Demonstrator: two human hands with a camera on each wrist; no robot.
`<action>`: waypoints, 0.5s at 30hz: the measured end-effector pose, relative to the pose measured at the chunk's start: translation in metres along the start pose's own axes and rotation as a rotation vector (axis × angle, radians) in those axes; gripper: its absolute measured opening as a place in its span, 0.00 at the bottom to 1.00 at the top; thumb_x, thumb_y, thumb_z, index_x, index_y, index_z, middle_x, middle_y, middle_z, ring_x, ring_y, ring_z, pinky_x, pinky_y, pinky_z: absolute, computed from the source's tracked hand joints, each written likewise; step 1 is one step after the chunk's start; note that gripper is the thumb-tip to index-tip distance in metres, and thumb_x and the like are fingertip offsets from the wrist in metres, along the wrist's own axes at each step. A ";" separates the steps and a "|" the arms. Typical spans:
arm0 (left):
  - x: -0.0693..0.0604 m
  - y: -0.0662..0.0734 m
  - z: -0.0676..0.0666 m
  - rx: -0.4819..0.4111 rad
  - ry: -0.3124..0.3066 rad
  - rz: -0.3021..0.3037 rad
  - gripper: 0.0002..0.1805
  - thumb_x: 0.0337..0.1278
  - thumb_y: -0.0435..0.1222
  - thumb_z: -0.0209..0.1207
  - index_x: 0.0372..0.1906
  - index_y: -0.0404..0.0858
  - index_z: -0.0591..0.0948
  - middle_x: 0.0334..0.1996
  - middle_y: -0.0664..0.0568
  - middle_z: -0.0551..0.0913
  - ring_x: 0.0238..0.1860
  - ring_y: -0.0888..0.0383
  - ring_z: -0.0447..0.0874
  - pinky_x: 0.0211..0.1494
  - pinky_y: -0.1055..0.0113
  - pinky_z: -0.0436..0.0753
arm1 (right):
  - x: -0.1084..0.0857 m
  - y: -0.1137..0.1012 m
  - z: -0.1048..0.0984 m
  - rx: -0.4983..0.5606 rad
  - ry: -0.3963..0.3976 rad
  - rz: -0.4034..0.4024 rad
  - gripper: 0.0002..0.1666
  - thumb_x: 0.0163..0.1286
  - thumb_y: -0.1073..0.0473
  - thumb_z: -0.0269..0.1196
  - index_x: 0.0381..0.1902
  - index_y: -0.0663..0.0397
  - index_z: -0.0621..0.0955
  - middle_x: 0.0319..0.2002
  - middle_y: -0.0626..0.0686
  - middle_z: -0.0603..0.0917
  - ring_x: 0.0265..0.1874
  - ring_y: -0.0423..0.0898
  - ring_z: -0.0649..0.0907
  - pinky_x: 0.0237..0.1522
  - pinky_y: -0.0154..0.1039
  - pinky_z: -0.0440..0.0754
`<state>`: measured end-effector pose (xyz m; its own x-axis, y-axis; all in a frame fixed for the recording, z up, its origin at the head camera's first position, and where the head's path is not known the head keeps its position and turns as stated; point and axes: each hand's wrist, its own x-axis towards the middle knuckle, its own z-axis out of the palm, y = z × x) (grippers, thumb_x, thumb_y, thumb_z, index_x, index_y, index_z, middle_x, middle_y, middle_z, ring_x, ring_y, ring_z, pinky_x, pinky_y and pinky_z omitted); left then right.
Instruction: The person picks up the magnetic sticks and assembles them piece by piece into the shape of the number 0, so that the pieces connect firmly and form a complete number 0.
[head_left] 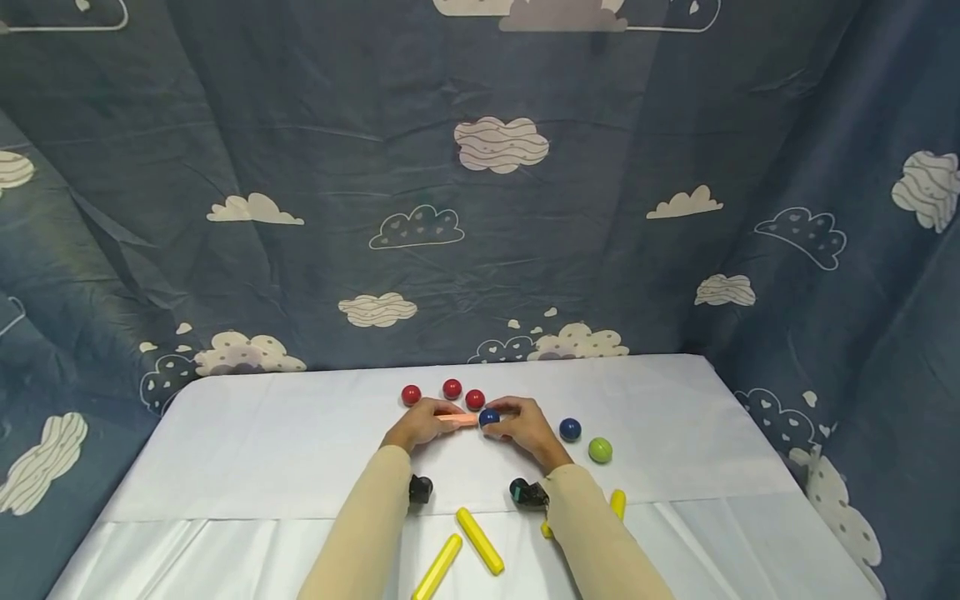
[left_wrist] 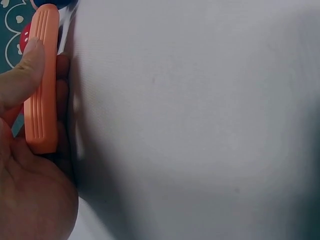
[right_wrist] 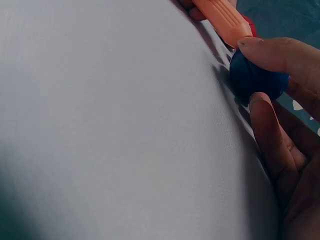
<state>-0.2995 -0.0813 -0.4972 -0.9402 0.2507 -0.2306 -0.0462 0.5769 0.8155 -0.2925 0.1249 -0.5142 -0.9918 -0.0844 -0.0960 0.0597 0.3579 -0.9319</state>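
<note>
My left hand (head_left: pixel 422 422) grips a ridged orange stick (head_left: pixel 459 420), with the thumb along one side and the fingers behind it, as the left wrist view shows. The thumb and fingers of my right hand (head_left: pixel 531 429) pinch a dark blue ball (head_left: pixel 489 417). One end of the orange stick (right_wrist: pixel 225 21) meets the blue ball (right_wrist: pixel 250 75), touching it or nearly so. Just beyond the hands lie three red balls, the nearest being the red ball (head_left: pixel 475 400) close behind the stick. Part of the blue ball is covered by my right fingers.
Right of my right hand sit another blue ball (head_left: pixel 570 429) and a green ball (head_left: pixel 600 450). Closer to me on the white cloth (head_left: pixel 300 450) lie two yellow sticks, one the yellow stick (head_left: pixel 480 542). More yellow (head_left: pixel 618 504) shows from behind my right sleeve. A cloud-patterned curtain hangs behind.
</note>
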 end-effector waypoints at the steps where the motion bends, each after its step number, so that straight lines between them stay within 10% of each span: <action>1: 0.000 0.000 0.000 -0.001 0.000 0.001 0.10 0.58 0.34 0.64 0.45 0.40 0.86 0.45 0.50 0.82 0.44 0.53 0.73 0.56 0.53 0.72 | 0.000 0.000 0.000 -0.001 -0.002 -0.004 0.23 0.49 0.68 0.74 0.45 0.57 0.85 0.43 0.55 0.84 0.24 0.43 0.77 0.27 0.34 0.77; 15: -0.002 0.003 0.000 -0.032 -0.013 -0.029 0.12 0.55 0.33 0.66 0.45 0.41 0.86 0.44 0.50 0.82 0.43 0.53 0.74 0.54 0.56 0.73 | 0.000 0.003 0.000 -0.021 0.001 0.000 0.24 0.49 0.67 0.75 0.46 0.55 0.85 0.44 0.54 0.84 0.24 0.44 0.77 0.28 0.35 0.77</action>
<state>-0.2973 -0.0800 -0.4943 -0.9339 0.2447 -0.2608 -0.0838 0.5591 0.8249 -0.2919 0.1264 -0.5166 -0.9919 -0.0830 -0.0958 0.0577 0.3772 -0.9243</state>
